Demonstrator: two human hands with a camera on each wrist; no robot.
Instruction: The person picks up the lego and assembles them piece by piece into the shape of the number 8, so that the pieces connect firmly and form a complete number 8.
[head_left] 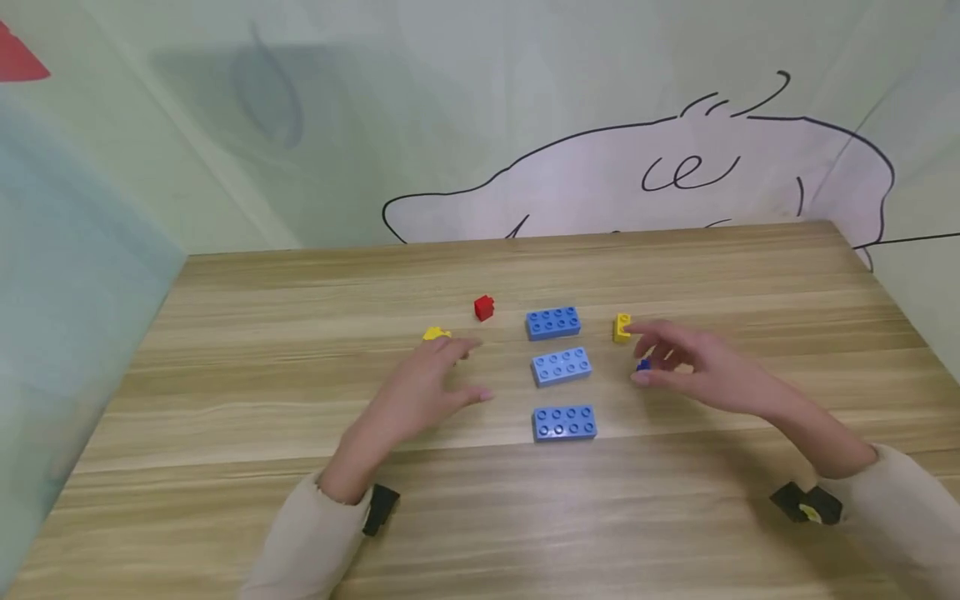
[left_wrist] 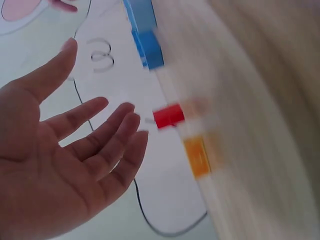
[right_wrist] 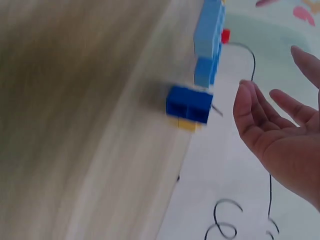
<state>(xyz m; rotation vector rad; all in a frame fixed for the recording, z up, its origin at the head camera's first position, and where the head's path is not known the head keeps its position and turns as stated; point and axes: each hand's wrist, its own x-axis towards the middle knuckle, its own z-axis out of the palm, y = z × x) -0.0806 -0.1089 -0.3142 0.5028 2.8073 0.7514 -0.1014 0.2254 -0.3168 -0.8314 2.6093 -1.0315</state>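
Note:
Fingers spread, my left hand [head_left: 420,387] hovers above the table with nothing in it. Just past its knuckles lies a yellow brick [head_left: 436,333], partly hidden by the hand; a small red brick [head_left: 484,307] is farther back. My right hand [head_left: 705,367] has relaxed, bent fingers and holds nothing. In the head view it overlaps a small dark blue brick [head_left: 642,365], which stands apart from the fingers in the right wrist view. Close to its index fingertip is another yellow brick [head_left: 621,328]. Between the hands, three blue eight-stud bricks [head_left: 562,367] form a column, the middle one lighter.
The wood-grain table [head_left: 225,400] ends at a pale wall covering [head_left: 450,108] with black line drawings. Both wrists carry black straps [head_left: 381,510] over beige sleeves [head_left: 307,542].

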